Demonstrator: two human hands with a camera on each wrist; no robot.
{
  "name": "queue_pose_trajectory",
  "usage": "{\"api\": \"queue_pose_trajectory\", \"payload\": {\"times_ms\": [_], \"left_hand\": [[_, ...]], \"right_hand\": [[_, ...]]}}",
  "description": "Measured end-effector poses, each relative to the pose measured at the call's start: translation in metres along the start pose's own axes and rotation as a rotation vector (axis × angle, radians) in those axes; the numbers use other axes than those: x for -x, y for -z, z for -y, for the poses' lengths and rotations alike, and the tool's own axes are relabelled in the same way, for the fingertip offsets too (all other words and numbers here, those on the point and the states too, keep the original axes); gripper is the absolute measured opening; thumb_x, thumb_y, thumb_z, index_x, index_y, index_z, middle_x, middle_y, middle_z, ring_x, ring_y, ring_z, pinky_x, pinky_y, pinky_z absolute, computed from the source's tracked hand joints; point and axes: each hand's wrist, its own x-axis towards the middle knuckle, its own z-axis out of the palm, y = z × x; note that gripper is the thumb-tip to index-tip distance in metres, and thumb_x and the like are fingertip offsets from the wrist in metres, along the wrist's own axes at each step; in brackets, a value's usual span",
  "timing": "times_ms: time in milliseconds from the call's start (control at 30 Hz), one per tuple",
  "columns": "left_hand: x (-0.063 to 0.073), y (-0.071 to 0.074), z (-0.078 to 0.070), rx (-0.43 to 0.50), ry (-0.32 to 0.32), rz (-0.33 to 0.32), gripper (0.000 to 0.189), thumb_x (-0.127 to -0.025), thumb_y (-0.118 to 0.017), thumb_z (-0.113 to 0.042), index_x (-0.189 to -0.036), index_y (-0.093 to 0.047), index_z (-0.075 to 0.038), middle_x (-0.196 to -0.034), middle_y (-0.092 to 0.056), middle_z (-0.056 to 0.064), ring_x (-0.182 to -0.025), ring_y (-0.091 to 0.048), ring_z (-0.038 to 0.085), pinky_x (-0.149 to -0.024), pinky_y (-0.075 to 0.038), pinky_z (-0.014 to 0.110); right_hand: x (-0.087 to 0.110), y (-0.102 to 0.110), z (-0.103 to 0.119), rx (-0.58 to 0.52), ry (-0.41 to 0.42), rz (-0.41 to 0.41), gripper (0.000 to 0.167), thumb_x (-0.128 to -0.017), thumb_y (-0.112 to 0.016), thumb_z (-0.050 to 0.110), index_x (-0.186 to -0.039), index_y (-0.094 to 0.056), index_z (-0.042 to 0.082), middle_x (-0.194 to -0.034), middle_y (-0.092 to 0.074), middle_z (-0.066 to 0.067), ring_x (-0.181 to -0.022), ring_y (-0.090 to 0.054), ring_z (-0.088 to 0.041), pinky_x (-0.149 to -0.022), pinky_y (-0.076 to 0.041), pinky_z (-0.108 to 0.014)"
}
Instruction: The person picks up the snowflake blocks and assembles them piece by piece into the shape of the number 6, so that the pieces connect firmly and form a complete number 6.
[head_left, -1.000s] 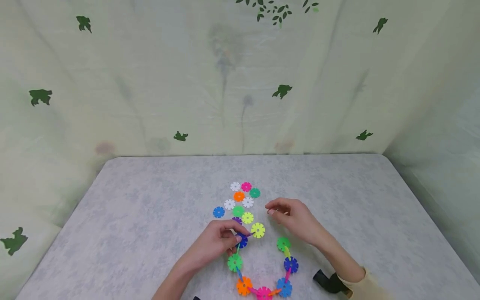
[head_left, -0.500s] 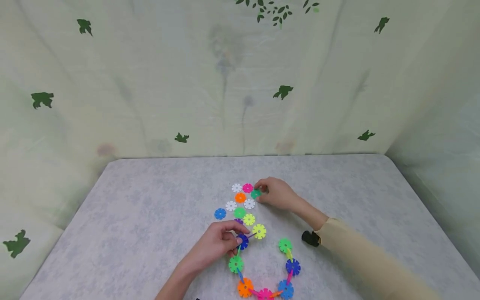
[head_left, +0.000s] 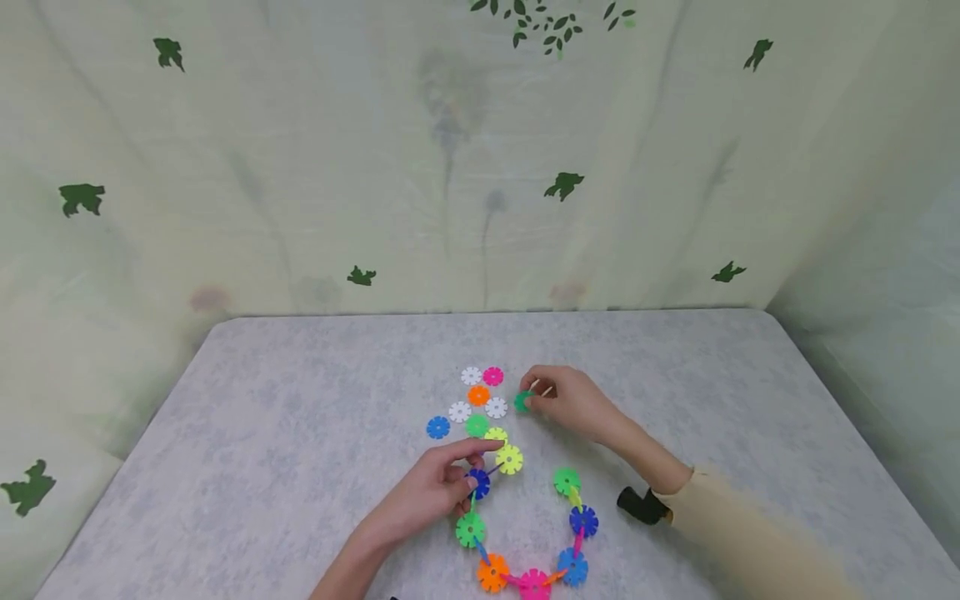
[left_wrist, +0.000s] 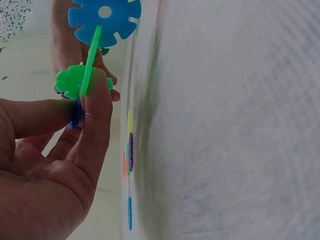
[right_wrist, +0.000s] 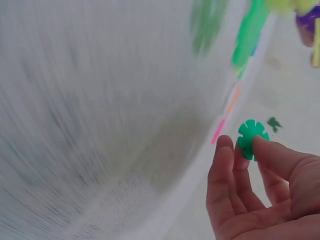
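Observation:
My left hand [head_left: 442,479] pinches a dark blue notched disc [head_left: 477,484] between thumb and fingers. That disc belongs to a chain of interlocked snowflake discs curving below it, with a green disc [head_left: 470,530], an orange disc [head_left: 492,573], a pink disc [head_left: 535,585] and a light blue disc [head_left: 573,567]. A yellow disc [head_left: 510,459] is at the chain's left end, and a green disc [head_left: 567,481] tops its right end. My right hand [head_left: 573,404] pinches a loose teal-green snowflake disc [right_wrist: 252,139] by thumb and fingertips, right of the loose discs.
Loose discs lie in the middle of the grey table [head_left: 300,400]: a pink one [head_left: 493,377], an orange one [head_left: 478,396], white ones, a blue one [head_left: 438,427] and a light green one [head_left: 477,425]. A black wrist device [head_left: 642,505] sits by the right sleeve [head_left: 742,533].
My right hand reached to the far loose discs, took the teal-green disc and drew it back slightly toward me. The left hand stays on the chain, whose yellow end shifted slightly left.

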Motion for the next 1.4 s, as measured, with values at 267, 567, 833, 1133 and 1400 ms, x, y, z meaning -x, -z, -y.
{"api": "queue_pose_trajectory", "payload": {"times_ms": [267, 567, 833, 1133, 1400], "left_hand": [[0.001, 0.000, 0.001, 0.013, -0.023, -0.020, 0.056, -0.089, -0.046, 0.012, -0.132, -0.062, -0.019, -0.109, -0.052, 0.012, -0.060, -0.051, 0.020, -0.055, -0.051, 0.030], [0.000, 0.000, 0.002, 0.026, -0.027, -0.024, 0.055, -0.090, -0.047, 0.012, -0.132, -0.062, -0.020, -0.110, -0.051, 0.012, -0.060, -0.052, 0.020, -0.055, -0.052, 0.031], [-0.001, 0.001, 0.004, 0.045, -0.023, -0.032, 0.055, -0.090, -0.047, 0.012, -0.133, -0.061, -0.019, -0.111, -0.051, 0.014, -0.061, -0.054, 0.020, -0.057, -0.054, 0.031], [0.000, -0.001, 0.005, 0.058, -0.045, -0.039, 0.051, -0.091, -0.051, 0.011, -0.132, -0.063, -0.017, -0.112, -0.052, 0.014, -0.061, -0.056, 0.019, -0.058, -0.056, 0.032], [0.002, 0.000, 0.004, 0.075, -0.037, -0.019, 0.051, -0.093, -0.051, 0.010, -0.133, -0.063, -0.019, -0.114, -0.054, 0.013, -0.061, -0.057, 0.023, -0.059, -0.056, 0.034]], "right_hand": [[0.053, -0.010, 0.011, -0.231, 0.002, -0.128, 0.015, -0.093, -0.069, 0.010, -0.103, -0.070, 0.020, -0.091, -0.068, 0.003, -0.079, -0.067, -0.022, -0.071, -0.056, -0.032], [0.076, -0.023, 0.016, -0.258, -0.113, -0.185, 0.010, -0.086, -0.076, 0.009, -0.091, -0.069, 0.015, -0.082, -0.068, 0.003, -0.073, -0.067, -0.019, -0.064, -0.056, -0.027], [0.079, -0.023, 0.016, -0.280, -0.103, -0.133, 0.010, -0.085, -0.077, 0.009, -0.085, -0.069, 0.014, -0.085, -0.070, 0.004, -0.077, -0.070, -0.019, -0.066, -0.056, -0.028], [0.079, -0.026, 0.016, -0.333, -0.058, -0.118, 0.005, -0.086, -0.076, 0.005, -0.085, -0.071, 0.007, -0.087, -0.070, 0.000, -0.080, -0.069, -0.023, -0.067, -0.057, -0.026], [0.080, -0.024, 0.014, -0.356, -0.032, -0.105, 0.005, -0.085, -0.076, 0.005, -0.084, -0.073, 0.008, -0.088, -0.071, -0.001, -0.080, -0.069, -0.025, -0.065, -0.056, -0.028]]}}
